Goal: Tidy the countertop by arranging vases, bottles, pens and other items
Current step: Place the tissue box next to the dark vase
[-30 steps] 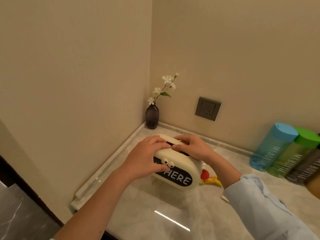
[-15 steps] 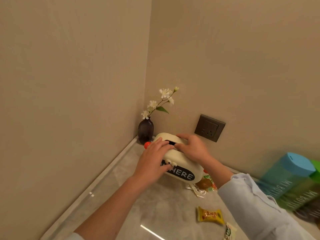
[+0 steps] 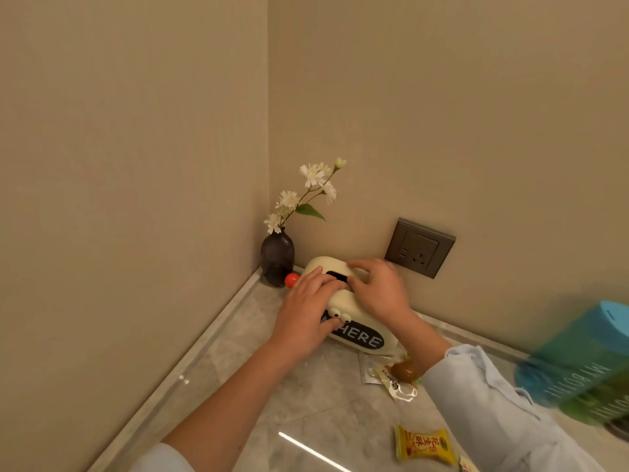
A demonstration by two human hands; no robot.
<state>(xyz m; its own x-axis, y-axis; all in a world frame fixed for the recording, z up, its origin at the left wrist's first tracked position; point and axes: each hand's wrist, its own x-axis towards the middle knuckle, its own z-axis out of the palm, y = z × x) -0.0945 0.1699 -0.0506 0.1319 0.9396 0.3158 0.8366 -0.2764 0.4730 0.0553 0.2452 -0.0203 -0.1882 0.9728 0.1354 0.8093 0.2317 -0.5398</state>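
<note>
A cream tissue box (image 3: 354, 321) with googly eyes and a black "HERE" label sits near the corner of the grey marble countertop (image 3: 306, 413). My left hand (image 3: 308, 313) grips its left end, fingers curled over the top and thumb on the front. My right hand (image 3: 379, 291) holds its top right side beside the slot. A dark vase (image 3: 277, 258) with white flowers stands in the corner, just left of the box. A small orange-red ball (image 3: 291, 280) pokes out between the vase and my left hand.
A grey wall socket (image 3: 420, 247) is right behind the box. Blue and green bottles (image 3: 585, 366) stand blurred at the right. Snack packets lie in front: a clear one with a brown sweet (image 3: 400, 374) and a yellow one (image 3: 423, 444).
Both hands have slid the tissue box back toward the corner, close to the vase. The snack packets it covered now lie exposed in front.
</note>
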